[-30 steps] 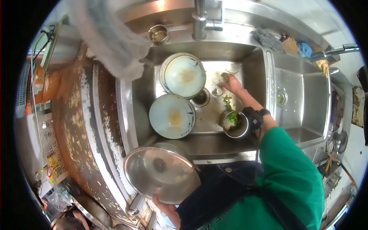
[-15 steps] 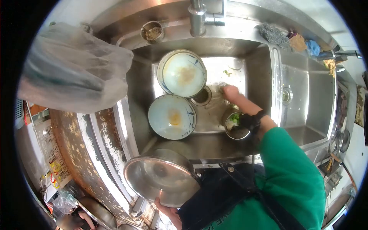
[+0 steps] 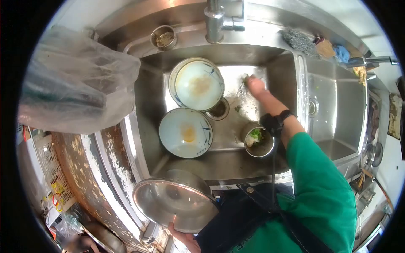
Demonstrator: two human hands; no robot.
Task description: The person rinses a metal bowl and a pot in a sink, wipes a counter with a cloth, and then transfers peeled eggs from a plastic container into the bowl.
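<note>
My left hand (image 3: 184, 239) grips the rim of a large stainless steel basin (image 3: 175, 206), tilted at the sink's front left edge. Inside the sink, my right hand (image 3: 256, 85) is low over the bottom, its fingers drawn together on green vegetable scraps (image 3: 245, 79). The fingertips are partly blurred. Another dark green scrap (image 3: 238, 109) lies nearer the drain (image 3: 218, 109). Below my right wrist stands a small metal cup (image 3: 265, 151) holding green and whitish food bits. Two pale bowls with blue marks, an upper bowl (image 3: 199, 84) and a lower bowl (image 3: 185, 133), sit at the left with brownish residue.
A faucet (image 3: 214, 23) rises behind the sink. A small metal cup (image 3: 164, 38) with scraps stands on the back ledge. Steel wool (image 3: 299, 41) and cloths lie at the back right, beside a second basin of the sink (image 3: 335, 105). A plastic-covered object (image 3: 80, 84) stands left.
My right hand has moved back, away from me, onto the green scraps on the sink bottom. A dark scrap now shows near the drain. My left hand still holds the basin.
</note>
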